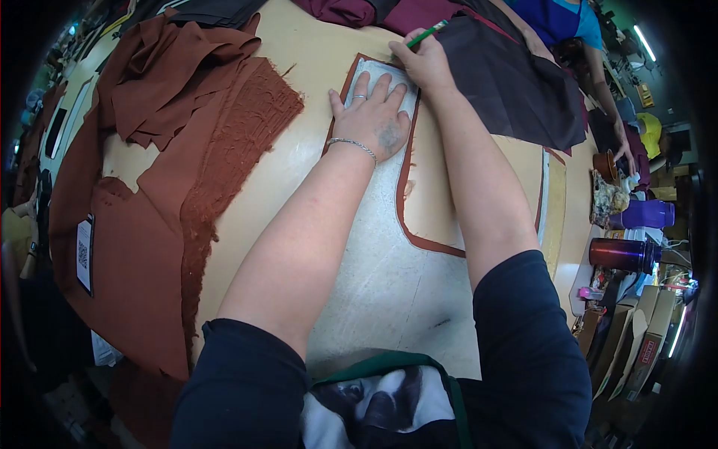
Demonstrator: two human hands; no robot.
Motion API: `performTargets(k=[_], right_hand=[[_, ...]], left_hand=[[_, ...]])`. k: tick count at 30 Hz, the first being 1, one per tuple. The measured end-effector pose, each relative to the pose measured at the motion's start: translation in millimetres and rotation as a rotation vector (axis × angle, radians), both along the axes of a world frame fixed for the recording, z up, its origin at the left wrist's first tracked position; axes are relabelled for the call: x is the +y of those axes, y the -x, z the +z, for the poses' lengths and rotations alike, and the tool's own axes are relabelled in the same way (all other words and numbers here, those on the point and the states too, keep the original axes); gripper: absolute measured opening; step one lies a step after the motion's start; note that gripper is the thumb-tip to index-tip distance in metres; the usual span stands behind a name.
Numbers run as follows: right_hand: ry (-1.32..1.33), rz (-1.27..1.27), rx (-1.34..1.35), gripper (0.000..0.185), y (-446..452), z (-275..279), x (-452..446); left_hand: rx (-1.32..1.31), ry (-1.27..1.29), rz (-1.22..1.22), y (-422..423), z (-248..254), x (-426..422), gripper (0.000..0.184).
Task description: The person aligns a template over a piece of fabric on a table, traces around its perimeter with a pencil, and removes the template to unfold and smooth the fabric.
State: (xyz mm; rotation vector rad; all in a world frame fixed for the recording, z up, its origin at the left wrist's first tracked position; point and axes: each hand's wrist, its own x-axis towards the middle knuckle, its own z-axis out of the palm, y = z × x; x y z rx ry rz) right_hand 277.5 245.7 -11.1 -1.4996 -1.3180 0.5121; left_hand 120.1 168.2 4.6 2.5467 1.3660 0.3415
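My left hand (374, 116) lies flat with its fingers spread on a pale grey-white pattern sheet (374, 217). Under the sheet is rust-brown fabric (436, 245), which shows as a narrow border along the edges. My right hand (425, 60) grips a green pencil (428, 34) near the sheet's top right corner. The pencil's lower end is near the sheet's upper edge; whether it touches the fabric is too small to tell.
Rust-brown fabric (142, 232) is piled at the left, with a QR-code card (85, 254) on it. Dark fabric (501, 90) lies at the upper right. A purple tumbler (621, 254) and cardboard pieces (649, 337) are at the right. Another person's hand (624, 153) rests near a brown cup (604, 166).
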Motion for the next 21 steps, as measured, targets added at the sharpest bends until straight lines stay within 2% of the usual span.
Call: performTargets(k=[1,3,5,7,8,9,14,17,18,21], right_hand=[[0.003,0.009,0.009,0.024,-10.0,-1.4,-1.9],[0.045,0.005,-0.178,0.019,-22.1,13.7,-16.4],[0.073,-0.057,-0.093,0.019,-21.0,16.0,-18.9],[-0.042,-0.021,0.016,0.019,-7.8,9.8,-11.6],[-0.004,0.034,0.088,0.021,1.5,11.4,-12.3],[-0.054,0.046,-0.006,0.022,1.9,-1.3,-2.1],[0.051,0.017,-0.015,0.020,-11.4,9.1,-14.2],[0.048,-0.181,-0.169,0.022,-30.5,17.8,-35.1],[-0.037,-0.148,0.058,0.023,-28.5,17.5,-44.0],[-0.180,-0.241,0.081,0.024,-12.9,6.7,-60.6]], left_hand=[[0.000,-0.005,-0.001,0.3,0.0,0.4,0.047],[-0.001,-0.008,0.006,1.3,1.0,0.3,0.047],[0.002,-0.007,0.003,-0.6,1.1,-1.5,0.047],[0.013,-0.011,0.004,-0.1,1.5,-0.8,0.047],[0.010,-0.012,0.005,-0.1,1.6,-0.6,0.047],[0.009,-0.014,0.005,0.1,1.2,-0.2,0.046],[0.007,-0.011,-0.003,1.3,-0.1,0.2,0.047],[-0.001,-0.025,0.002,0.8,-0.3,-0.6,0.047],[-0.002,-0.025,0.000,0.9,-0.2,-0.4,0.047],[0.039,-0.020,-0.031,1.2,1.9,5.5,0.046]])
